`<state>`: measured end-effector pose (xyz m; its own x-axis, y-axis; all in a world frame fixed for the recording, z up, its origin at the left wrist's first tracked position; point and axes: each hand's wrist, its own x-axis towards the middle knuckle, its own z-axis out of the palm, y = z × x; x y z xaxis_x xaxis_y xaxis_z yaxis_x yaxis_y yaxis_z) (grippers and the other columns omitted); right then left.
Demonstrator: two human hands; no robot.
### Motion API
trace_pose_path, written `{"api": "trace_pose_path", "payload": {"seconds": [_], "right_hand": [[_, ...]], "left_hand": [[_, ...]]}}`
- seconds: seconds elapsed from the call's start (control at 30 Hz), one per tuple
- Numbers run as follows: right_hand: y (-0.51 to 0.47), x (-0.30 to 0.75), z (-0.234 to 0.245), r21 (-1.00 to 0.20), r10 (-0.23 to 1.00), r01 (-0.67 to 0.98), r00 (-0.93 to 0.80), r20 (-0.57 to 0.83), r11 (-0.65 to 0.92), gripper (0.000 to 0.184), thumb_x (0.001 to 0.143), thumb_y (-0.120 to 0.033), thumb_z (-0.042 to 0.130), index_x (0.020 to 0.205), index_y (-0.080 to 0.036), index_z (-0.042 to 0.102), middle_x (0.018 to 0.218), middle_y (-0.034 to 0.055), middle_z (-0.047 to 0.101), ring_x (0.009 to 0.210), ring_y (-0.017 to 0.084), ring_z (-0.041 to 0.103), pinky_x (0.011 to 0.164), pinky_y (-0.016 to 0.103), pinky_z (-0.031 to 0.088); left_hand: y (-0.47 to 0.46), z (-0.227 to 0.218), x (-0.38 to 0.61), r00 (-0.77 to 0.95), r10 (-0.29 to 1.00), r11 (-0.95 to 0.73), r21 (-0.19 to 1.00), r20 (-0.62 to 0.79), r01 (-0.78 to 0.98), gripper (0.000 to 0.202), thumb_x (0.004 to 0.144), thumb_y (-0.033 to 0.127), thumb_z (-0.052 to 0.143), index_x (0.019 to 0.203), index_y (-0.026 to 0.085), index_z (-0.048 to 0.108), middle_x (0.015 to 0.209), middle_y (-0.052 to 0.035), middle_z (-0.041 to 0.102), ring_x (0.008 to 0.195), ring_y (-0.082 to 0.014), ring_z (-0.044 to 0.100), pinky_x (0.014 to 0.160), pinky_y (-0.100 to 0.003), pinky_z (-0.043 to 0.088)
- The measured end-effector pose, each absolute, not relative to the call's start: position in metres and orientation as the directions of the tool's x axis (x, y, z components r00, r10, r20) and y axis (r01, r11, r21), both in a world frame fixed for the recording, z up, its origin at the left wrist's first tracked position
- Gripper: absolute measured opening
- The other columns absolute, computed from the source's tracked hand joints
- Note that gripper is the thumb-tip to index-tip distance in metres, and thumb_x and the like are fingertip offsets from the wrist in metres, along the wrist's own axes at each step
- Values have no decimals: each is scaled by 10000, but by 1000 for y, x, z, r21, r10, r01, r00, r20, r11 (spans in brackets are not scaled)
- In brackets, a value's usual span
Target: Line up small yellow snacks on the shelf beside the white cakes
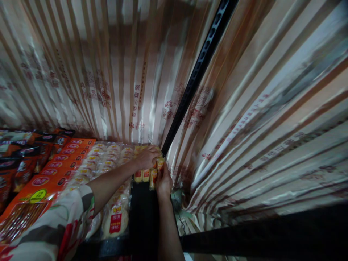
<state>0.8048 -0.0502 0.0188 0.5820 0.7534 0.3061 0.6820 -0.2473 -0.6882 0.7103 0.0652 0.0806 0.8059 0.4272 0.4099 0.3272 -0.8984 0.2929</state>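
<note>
My left hand (147, 158) reaches over small yellow wrapped snack packets (138, 176) at the shelf's back corner, its fingers bent down onto the packets near the post. Beside it, my right hand (164, 183) comes up along the shelf's right edge. Its fingers are closed around the side of a yellow packet (160, 164). Another yellow packet (153, 178) lies just left of the right hand, in front of the others. My left fingertips are partly hidden, and the picture is dim.
Left of the packets lie rows of round pastries (118, 217) in clear wrap. Farther left are orange-carded stick snacks (38, 204) and dark orange bags (34, 156). A slotted black post (194, 78) stands at the corner. Pleated printed sheeting (122, 72) hangs behind.
</note>
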Motion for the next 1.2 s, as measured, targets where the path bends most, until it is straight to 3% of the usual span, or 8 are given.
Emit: {"api": "trace_pose_path", "payload": {"seconds": [0.37,0.57,0.7,0.87,1.0,1.2], "right_hand": [[-49,805,18,-736,742,631,611,276,-245,495,823,-227,410,1314,-166,435,1107,90,653,928,208,636,785,278,468],[-49,803,18,-749,727,616,628,279,-244,484,830,-246,400,1300,-130,403,1092,123,646,933,245,630,775,329,465],[-48,805,12,-746,715,640,607,345,-183,417,836,-269,390,1215,-116,472,1082,141,635,958,244,616,808,340,462],[-49,807,15,-723,717,676,574,396,-142,415,821,-250,386,1193,-108,500,1105,155,624,962,246,606,822,350,462],[-51,806,24,-701,750,697,543,377,-152,384,809,-195,365,1138,-118,546,1043,143,642,942,241,600,809,339,462],[-53,805,29,-670,735,722,546,402,-169,411,805,-186,381,1177,-124,545,1073,142,631,968,234,589,846,338,451]], "left_hand": [[65,78,708,776,459,-881,338,433,332,339,718,83,506,1013,170,649,1186,-92,589,1251,-222,400,1085,-441,315],[50,89,694,783,459,-886,288,421,364,210,741,79,490,851,173,642,989,-66,618,1084,-196,502,1079,-430,309],[19,94,684,718,569,-821,328,400,468,176,751,70,476,791,160,622,953,-70,595,1074,-202,483,1031,-391,358],[-42,88,675,540,789,-600,552,292,579,207,782,91,439,860,160,617,989,-81,579,998,-212,525,930,-382,435],[-86,66,675,486,842,-466,768,233,440,330,721,20,428,957,184,590,1037,-63,557,972,-153,560,892,-289,465],[-117,43,677,441,889,-319,859,124,401,404,710,-9,391,1044,139,565,1112,-98,533,1030,-156,560,941,-299,448]]}}
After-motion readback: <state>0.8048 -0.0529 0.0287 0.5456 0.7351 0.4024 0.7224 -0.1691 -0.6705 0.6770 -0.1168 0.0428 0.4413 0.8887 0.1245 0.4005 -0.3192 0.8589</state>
